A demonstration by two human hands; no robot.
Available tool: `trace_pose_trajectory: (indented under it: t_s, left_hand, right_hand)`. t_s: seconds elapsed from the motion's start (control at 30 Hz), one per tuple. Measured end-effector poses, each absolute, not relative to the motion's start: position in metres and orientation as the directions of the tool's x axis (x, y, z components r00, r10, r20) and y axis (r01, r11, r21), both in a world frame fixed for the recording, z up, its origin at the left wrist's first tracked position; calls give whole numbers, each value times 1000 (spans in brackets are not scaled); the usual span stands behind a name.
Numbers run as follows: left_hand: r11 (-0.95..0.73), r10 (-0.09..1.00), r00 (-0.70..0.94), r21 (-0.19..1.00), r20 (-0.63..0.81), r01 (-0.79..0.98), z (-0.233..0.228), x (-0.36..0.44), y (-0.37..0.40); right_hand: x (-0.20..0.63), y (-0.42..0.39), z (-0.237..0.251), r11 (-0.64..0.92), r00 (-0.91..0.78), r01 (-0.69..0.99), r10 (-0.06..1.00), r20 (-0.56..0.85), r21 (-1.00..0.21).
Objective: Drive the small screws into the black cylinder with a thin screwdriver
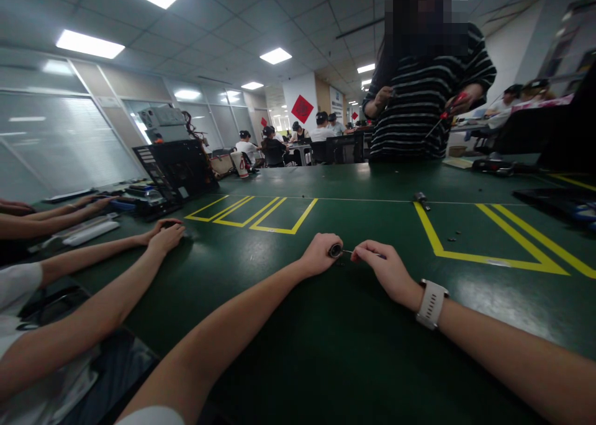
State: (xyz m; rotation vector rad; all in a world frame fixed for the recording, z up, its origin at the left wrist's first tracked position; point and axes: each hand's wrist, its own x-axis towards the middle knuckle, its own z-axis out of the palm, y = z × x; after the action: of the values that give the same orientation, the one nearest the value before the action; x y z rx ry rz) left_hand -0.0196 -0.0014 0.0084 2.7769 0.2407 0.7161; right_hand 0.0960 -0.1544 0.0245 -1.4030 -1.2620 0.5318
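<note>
Between both hands, a thin tool (348,252) lies level, left-right.

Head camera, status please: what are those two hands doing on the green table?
Left hand closed on small dark round part. Right hand pinching thin tool, tip at the part. Green table around them; another person's hands off to the left.
</note>
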Motion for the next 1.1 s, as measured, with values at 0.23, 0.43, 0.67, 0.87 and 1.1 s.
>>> trace_pose_trajectory:
  t_s: [0.23, 0.43, 0.67, 0.87, 1.1]
  left_hand:
    - [-903, 273, 857, 424, 436, 72, 11, -20, -3]
    - [-862, 311, 842, 504, 441, 55, 11, -20, -3]
    - [-911, 302, 845, 396, 441, 119, 9, -19, 0]
    - [-956, 261, 868, 238, 423, 171, 9, -20, -2]
    - [-937, 239, 878, 336, 416, 96, 12, -20, -4]
  right_hand:
    - [105, -146, 12, 176, 391, -140, 914, 109, -974]
    - [107, -147, 13, 148, 364, -258, 930, 46, -955]
    - [94, -154, 21, 206, 389, 327, 860, 330, -922]
    - [92, -156, 25, 161, 356, 490, 860, 365, -857]
    - [103, -148, 17, 189, 425, 14, 888, 177, -982]
